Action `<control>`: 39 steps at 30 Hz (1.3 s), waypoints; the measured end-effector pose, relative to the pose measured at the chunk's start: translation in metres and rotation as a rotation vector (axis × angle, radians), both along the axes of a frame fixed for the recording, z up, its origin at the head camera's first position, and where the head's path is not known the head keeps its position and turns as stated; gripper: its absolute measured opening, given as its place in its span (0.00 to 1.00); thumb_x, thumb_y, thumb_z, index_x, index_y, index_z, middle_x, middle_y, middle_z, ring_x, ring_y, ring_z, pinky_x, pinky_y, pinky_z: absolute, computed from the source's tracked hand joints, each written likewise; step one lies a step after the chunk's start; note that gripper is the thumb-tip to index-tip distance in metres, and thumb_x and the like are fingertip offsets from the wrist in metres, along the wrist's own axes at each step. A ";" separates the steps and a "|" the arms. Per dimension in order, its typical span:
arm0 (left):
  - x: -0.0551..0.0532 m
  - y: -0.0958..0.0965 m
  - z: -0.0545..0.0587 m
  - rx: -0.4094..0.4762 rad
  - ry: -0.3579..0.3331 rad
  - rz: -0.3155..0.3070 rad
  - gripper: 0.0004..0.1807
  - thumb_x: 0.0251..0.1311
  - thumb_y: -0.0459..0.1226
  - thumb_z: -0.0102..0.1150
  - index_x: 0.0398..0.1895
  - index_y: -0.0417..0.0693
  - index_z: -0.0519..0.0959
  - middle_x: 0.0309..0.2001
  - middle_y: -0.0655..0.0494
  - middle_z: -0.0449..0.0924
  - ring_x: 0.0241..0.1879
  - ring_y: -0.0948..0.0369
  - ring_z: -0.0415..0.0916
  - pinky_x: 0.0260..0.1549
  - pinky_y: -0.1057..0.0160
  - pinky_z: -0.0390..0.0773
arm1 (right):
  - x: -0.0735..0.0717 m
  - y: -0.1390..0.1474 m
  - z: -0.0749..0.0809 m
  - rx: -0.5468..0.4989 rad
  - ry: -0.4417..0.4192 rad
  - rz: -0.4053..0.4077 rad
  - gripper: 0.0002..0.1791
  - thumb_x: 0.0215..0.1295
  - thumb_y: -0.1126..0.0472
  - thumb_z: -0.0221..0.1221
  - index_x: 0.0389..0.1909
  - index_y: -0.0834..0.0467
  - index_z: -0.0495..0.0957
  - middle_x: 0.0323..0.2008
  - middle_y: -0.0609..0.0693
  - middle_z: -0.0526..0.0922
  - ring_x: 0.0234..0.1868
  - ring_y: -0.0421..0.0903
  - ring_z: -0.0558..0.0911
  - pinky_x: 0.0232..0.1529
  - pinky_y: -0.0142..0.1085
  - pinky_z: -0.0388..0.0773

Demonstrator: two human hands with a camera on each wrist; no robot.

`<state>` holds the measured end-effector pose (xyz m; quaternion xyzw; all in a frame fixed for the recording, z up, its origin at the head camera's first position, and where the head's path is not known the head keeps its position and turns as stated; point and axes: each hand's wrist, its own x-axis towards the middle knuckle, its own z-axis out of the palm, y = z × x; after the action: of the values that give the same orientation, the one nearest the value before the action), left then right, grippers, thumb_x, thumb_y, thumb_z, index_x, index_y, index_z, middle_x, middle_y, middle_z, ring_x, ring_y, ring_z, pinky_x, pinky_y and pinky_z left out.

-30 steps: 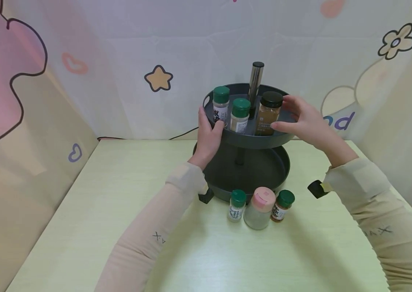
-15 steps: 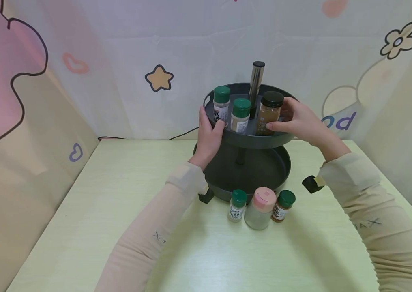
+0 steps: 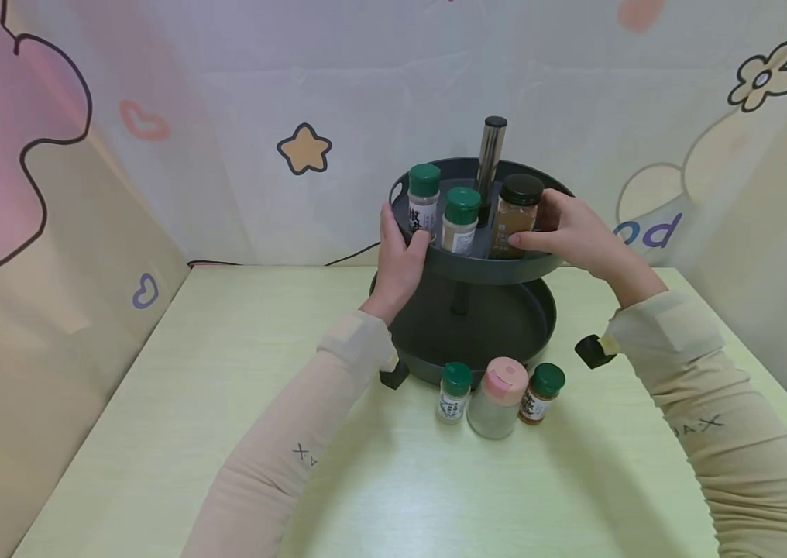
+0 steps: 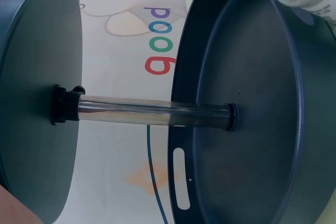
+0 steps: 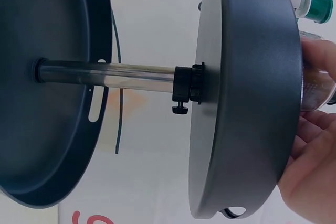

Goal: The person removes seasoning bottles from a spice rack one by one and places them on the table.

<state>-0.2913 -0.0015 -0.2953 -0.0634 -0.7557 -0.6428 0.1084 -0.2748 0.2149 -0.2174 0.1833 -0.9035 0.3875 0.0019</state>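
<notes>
Our right hand (image 3: 575, 236) has shifted toward nine o'clock since a second ago, its thumb now farther across the front of the black-lidded brown jar (image 3: 507, 221), which we grip between thumb and fingers. That jar stands upright on the upper tray (image 3: 480, 271), at five o'clock from the steel pole (image 3: 488, 159). With our left hand (image 3: 399, 263) we hold the tray's rim at eight o'clock, just beside two green-capped shakers (image 3: 462, 221). Below, around six o'clock of the lower tray (image 3: 519, 310), we have a pale shaker (image 3: 452, 399), a pink-lidded jar (image 3: 494, 409) and a red-brown shaker (image 3: 536, 401) on the counter (image 3: 261, 349).
</notes>
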 end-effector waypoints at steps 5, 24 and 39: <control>0.000 0.000 0.000 -0.001 -0.008 0.004 0.40 0.58 0.46 0.40 0.68 0.62 0.29 0.70 0.68 0.31 0.69 0.63 0.37 0.65 0.53 0.45 | -0.001 0.000 -0.002 -0.032 0.003 0.000 0.29 0.55 0.56 0.58 0.56 0.61 0.61 0.49 0.58 0.73 0.40 0.34 0.75 0.40 0.23 0.71; 0.001 0.000 0.000 0.003 0.000 -0.003 0.40 0.58 0.46 0.40 0.68 0.61 0.30 0.70 0.65 0.34 0.68 0.62 0.40 0.65 0.53 0.47 | 0.002 0.000 -0.006 -0.065 0.027 -0.052 0.26 0.55 0.56 0.58 0.53 0.61 0.63 0.43 0.53 0.75 0.38 0.37 0.74 0.40 0.28 0.71; 0.000 -0.001 0.000 -0.001 0.005 -0.008 0.41 0.58 0.46 0.40 0.68 0.60 0.29 0.70 0.65 0.33 0.68 0.62 0.40 0.65 0.53 0.47 | 0.004 -0.002 -0.009 -0.117 0.066 -0.114 0.28 0.57 0.55 0.55 0.57 0.60 0.61 0.45 0.54 0.71 0.41 0.42 0.70 0.42 0.32 0.70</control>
<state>-0.2916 -0.0022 -0.2951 -0.0681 -0.7553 -0.6428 0.1079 -0.2703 0.2130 -0.2261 0.1437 -0.8878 0.4326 0.0642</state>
